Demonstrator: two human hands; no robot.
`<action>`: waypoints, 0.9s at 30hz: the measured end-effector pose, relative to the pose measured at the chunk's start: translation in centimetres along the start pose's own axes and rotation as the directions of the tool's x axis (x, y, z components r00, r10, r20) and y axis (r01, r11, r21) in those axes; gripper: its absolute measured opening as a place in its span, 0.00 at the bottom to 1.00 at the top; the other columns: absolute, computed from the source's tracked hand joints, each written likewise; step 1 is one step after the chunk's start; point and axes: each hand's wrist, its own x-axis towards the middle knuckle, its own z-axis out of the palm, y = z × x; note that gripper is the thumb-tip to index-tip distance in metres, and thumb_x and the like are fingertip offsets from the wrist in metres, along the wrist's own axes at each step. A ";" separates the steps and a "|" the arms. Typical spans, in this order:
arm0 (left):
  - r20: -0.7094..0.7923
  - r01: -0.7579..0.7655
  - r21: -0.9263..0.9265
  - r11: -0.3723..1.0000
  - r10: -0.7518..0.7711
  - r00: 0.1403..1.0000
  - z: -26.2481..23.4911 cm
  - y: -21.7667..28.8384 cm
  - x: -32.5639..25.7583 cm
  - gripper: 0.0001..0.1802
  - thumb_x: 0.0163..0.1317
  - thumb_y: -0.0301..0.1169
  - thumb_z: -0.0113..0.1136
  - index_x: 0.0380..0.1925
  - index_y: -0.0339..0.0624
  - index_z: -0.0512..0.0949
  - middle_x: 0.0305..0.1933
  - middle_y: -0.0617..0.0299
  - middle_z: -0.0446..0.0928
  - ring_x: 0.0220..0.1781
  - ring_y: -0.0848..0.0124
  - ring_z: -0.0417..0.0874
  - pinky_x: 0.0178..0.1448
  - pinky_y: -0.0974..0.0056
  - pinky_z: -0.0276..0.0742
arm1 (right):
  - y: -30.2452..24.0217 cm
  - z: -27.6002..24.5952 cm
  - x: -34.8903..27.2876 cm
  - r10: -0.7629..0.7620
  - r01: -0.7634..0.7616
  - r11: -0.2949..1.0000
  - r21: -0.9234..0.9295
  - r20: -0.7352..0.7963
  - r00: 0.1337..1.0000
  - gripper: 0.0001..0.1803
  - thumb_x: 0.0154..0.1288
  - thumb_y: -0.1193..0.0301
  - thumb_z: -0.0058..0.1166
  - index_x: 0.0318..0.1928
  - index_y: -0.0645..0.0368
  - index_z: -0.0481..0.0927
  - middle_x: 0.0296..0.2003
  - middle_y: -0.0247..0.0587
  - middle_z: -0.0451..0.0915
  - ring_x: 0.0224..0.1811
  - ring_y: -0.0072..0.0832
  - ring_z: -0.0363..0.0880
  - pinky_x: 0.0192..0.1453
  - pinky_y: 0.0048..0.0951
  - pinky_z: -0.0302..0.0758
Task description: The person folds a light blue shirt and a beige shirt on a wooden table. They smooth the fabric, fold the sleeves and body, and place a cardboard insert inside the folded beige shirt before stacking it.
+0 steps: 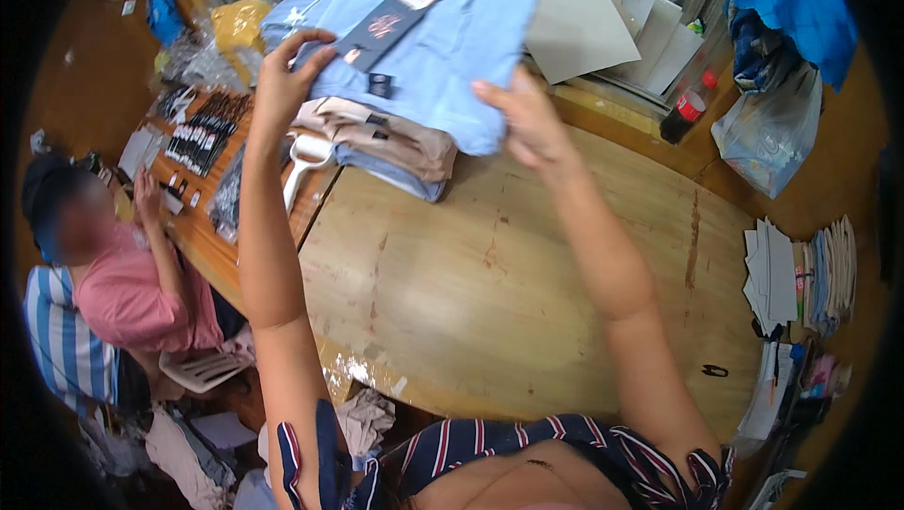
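A folded light blue garment (pixel 452 48) is held up over the far side of the table, a dark hang tag (pixel 394 22) lying flat on it. My left hand (pixel 287 77) grips its left edge with bent fingers. At the lower right corner, my right hand (pixel 532 119) has its thumb on top and its other fingers mostly hidden. Beneath the garment sits a pile of folded beige and blue clothes (pixel 405 143), partly covered by it. A white plastic tool with a handle (pixel 306 157) lies beside the pile.
A wooden table (pixel 490 275) stretches before me. Cardboard sheets (pixel 579 25) and a dark drink bottle (pixel 687 110) stand at the back right. A plastic bag (pixel 772 133) hangs on the right. On the left, a seated person in pink (pixel 141 293) works by rows of tags (pixel 202 138).
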 end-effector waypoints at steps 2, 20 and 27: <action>0.100 0.070 0.043 0.997 -0.074 0.992 0.6 -7.0 0.8 0.10 0.49 0.30 0.58 0.32 0.41 0.77 0.29 0.58 0.76 0.35 0.75 0.73 0.41 0.70 0.68 | 5.9 -0.7 3.7 0.154 -0.151 0.986 0.068 -0.034 0.988 0.27 0.56 0.79 0.46 0.56 0.63 0.56 0.53 0.43 0.64 0.54 0.30 0.64 0.59 0.31 0.60; 0.565 -0.118 0.607 0.786 -0.323 0.759 17.2 -16.7 8.8 0.33 0.52 0.64 0.33 0.59 0.75 0.49 0.64 0.49 0.49 0.65 0.51 0.46 0.64 0.47 0.39 | -6.6 -17.9 -31.6 -0.278 -0.627 0.006 -0.779 -0.604 0.747 0.22 0.50 0.83 0.42 0.49 0.59 0.69 0.49 0.49 0.69 0.53 0.41 0.64 0.58 0.34 0.60; 0.130 -0.137 0.949 0.285 0.046 0.990 23.3 2.9 4.0 0.30 0.52 0.64 0.30 0.57 0.81 0.50 0.64 0.62 0.52 0.65 0.53 0.46 0.54 0.29 0.37 | -13.4 -20.9 -60.5 -0.345 -0.932 -0.239 -0.274 -0.873 0.345 0.21 0.53 0.77 0.46 0.50 0.57 0.68 0.53 0.40 0.64 0.56 0.37 0.59 0.57 0.38 0.58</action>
